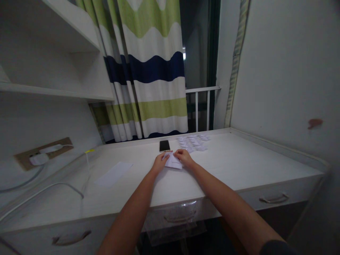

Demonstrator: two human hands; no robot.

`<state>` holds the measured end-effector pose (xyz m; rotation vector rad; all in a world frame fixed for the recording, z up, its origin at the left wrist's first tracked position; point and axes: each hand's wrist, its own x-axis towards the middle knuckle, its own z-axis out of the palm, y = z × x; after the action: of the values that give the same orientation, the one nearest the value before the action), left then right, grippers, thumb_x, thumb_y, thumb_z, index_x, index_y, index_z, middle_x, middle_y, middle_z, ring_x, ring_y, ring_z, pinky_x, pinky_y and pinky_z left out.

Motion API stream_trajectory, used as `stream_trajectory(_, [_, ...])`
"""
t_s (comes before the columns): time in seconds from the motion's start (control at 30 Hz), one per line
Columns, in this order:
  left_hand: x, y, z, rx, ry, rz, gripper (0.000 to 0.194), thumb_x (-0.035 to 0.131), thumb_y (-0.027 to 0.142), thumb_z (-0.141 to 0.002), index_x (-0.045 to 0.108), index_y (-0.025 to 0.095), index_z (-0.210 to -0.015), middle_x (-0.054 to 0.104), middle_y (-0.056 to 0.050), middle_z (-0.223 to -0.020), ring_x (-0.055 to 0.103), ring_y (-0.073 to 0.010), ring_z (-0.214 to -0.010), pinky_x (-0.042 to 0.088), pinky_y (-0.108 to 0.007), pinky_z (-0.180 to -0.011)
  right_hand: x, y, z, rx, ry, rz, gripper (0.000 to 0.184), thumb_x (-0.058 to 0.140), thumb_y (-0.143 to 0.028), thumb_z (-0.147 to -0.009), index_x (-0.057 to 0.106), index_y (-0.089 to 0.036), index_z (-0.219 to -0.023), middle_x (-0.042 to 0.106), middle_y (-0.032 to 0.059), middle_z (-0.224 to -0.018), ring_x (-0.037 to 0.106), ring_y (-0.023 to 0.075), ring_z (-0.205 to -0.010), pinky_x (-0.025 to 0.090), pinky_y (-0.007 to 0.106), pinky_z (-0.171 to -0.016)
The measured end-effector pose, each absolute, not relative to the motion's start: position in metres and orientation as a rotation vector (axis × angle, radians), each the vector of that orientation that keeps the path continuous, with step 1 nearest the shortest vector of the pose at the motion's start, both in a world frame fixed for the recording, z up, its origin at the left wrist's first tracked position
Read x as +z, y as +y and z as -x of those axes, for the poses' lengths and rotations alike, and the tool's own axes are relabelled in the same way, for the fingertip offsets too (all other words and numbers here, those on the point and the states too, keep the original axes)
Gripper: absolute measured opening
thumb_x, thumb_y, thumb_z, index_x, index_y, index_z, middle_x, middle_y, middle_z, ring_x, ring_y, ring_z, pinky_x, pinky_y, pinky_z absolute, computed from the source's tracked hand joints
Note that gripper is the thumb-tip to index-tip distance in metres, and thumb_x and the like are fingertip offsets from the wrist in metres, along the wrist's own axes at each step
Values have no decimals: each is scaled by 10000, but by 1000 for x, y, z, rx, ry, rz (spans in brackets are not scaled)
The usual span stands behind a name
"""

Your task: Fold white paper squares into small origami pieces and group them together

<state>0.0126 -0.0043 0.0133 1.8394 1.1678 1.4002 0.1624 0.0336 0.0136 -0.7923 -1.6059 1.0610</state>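
Both hands are at a small folded sheet of white paper over the middle of the desk. My left hand grips its left edge, thumb on top. At the upper right edge, the fingers of my right hand are pinched together on the paper. A black phone lies just beyond my left hand. Several folded white paper pieces sit in rows behind my right hand. Off to the left, a flat stack or sheet of white paper rests on the desk.
The white desk has drawer handles along its front. A striped curtain hangs behind it. On the left are a shelf, a power socket with plugs and a white cable. A wall bounds the right.
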Motion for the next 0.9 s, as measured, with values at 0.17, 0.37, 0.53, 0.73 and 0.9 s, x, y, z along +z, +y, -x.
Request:
stream_trajectory(0.17, [12,-3,-11,1408,1129,-1836,382,546,359,-713,620,138,-1015,597,-92,-1101,530,-238,-1001,376,-345,-876,12,35,-162,1109,-1586,763,168,591,-298,-560,540,-138,-550,432,-55,-425,344,59,-420,257,212,-434])
stream_trajectory(0.37, [16,-6,-15,1381,1061,-1753,491,619,475,-612,648,130,-960,623,-101,-1048,536,-241,-970,377,-330,-847,9,38,-162,1082,-1585,775,156,595,-281,-555,539,-136,-543,486,-36,-467,381,66,-445,291,214,-460])
stream_trajectory(0.53, [18,-7,-16,1287,1070,-1394,622,440,620,-677,645,106,-960,659,-92,-792,567,-177,-677,395,-275,-592,7,36,-160,1044,-1616,737,163,590,-290,-570,526,-143,-540,508,-25,-494,412,76,-472,299,211,-465])
stream_trajectory(0.73, [16,-6,-16,1359,1089,-1354,457,688,416,-528,645,116,-870,590,-9,-613,465,-91,-525,318,-214,-513,3,36,-158,1003,-1677,698,199,593,-330,-592,526,-146,-558,518,-21,-516,427,81,-489,307,207,-467])
stream_trajectory(0.9, [17,-9,-18,1336,1114,-1448,420,686,379,-524,624,146,-867,586,5,-634,475,-106,-588,325,-223,-567,5,37,-158,983,-1695,639,212,593,-344,-598,527,-147,-553,504,-27,-498,420,79,-482,311,211,-476])
